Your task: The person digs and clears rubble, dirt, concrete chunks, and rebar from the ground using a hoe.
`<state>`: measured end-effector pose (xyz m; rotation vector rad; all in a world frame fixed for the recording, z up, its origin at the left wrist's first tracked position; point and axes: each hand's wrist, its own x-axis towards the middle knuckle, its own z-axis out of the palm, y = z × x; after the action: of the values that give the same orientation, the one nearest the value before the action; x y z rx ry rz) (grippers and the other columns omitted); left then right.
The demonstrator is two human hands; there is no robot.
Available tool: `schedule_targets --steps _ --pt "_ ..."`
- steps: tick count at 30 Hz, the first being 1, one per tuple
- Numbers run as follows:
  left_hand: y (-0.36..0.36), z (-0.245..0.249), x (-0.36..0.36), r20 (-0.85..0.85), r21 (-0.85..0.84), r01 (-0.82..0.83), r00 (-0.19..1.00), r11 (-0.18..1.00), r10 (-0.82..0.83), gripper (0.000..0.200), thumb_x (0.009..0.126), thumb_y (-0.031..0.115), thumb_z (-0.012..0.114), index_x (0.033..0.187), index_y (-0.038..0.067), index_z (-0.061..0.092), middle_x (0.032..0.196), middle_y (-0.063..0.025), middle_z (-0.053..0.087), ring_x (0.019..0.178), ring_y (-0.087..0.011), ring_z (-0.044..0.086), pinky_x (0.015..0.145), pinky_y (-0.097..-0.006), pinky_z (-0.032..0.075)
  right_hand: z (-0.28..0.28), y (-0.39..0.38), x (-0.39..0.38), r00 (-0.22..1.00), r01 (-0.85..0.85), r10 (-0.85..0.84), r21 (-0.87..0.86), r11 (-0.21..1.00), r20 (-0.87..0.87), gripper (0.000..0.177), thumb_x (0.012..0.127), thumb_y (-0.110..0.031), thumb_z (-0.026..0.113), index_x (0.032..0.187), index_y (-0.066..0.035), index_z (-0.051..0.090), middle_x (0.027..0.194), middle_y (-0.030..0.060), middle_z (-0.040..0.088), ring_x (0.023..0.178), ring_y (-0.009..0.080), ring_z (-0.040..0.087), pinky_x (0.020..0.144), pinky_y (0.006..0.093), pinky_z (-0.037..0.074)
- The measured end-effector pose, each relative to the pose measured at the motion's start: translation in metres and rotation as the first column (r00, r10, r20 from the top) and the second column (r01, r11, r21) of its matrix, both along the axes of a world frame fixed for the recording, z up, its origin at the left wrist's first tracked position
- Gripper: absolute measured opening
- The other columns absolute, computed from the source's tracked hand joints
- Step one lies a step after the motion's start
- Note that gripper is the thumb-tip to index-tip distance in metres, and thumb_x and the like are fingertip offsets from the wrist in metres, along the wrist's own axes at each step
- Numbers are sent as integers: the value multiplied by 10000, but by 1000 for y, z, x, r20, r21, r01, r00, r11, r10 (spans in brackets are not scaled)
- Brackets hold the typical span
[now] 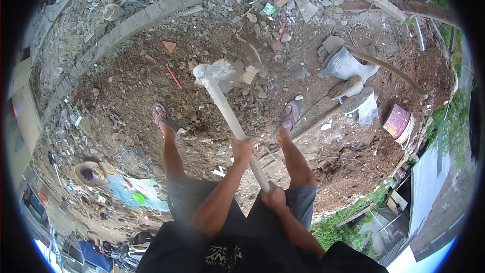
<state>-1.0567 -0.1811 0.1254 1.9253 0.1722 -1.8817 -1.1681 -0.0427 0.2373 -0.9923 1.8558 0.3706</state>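
A hoe-like tool with a long pale wooden handle (226,111) slants across the middle of the view. Its whitish, blurred head (220,72) is at the far end, over the rubble. My left hand (243,150) is wrapped round the handle at about its middle. Closer to my body, my right hand (274,195) grips the handle near its lower end. Which hand is left or right is judged from the arms' sides. Broken brown soil and stones (212,116) lie around the tool head, between and beyond my sandalled feet.
Rubber boots (348,68) and a curved wooden handle (394,71) lie at the right, near a maroon bucket (397,121). A long concrete beam (151,15) curves across the upper left. Thin red sticks (174,77) and a blue sheet (126,189) lie on the ground.
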Motion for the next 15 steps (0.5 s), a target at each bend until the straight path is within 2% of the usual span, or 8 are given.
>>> schedule_targets --steps 4,5,7,9,10,12,14,15 --pt "-53 43 72 -2 -213 -329 942 920 336 179 779 -45 529 886 31 407 587 -45 437 416 -140 424 399 -316 396 -33 -50 23 958 -146 198 -246 958 206 221 699 -167 692 879 -77 601 695 178 637 653 396 637 615 485 516" --pt "-86 55 92 -36 -354 -352 931 866 363 189 795 -27 528 922 37 404 607 -46 438 436 -151 441 433 -335 415 -46 -86 32 935 -123 244 -409 904 256 250 688 -174 707 898 -87 603 672 158 631 635 379 637 598 467 519" --pt "-153 67 124 -87 -571 -425 882 702 464 166 864 36 545 957 45 408 673 -56 470 498 -158 475 471 -339 437 -67 -179 57 897 -171 342 -494 853 281 205 704 -134 674 887 -82 597 709 148 646 660 355 650 626 458 524" --pt "-222 67 135 73 -729 -320 843 606 533 160 886 60 570 940 21 425 671 -60 496 506 -163 504 461 -315 450 -70 -281 80 856 -194 419 -563 803 304 228 708 -132 659 927 -93 612 767 172 661 749 366 658 693 468 522" --pt "-249 57 131 235 -773 -148 836 617 495 133 859 33 570 867 -21 449 631 -73 510 472 -169 505 425 -303 440 -81 -323 87 824 -257 491 -585 769 284 249 703 -140 661 944 -88 623 786 175 664 767 377 655 704 460 525" --pt "-294 22 118 265 -741 -177 808 648 525 118 816 1 562 814 -59 461 595 -85 520 460 -172 527 402 -316 441 -111 -374 76 836 -260 498 -634 728 230 231 703 -141 647 920 -64 644 824 204 671 786 387 655 743 469 528" --pt "-278 -48 61 249 -725 -121 871 678 423 126 806 45 579 792 -42 489 586 -46 491 450 -163 505 424 -328 466 -155 -350 29 891 -279 414 -497 822 184 235 713 -136 639 927 -40 656 843 206 675 798 394 657 767 468 528" --pt "-231 -109 15 336 -596 -2 907 803 252 150 769 40 591 800 -83 510 585 -78 537 426 -187 533 414 -323 458 -188 -287 -5 948 -198 275 -380 904 160 274 720 -139 634 965 -18 655 865 217 678 810 398 661 786 469 526"
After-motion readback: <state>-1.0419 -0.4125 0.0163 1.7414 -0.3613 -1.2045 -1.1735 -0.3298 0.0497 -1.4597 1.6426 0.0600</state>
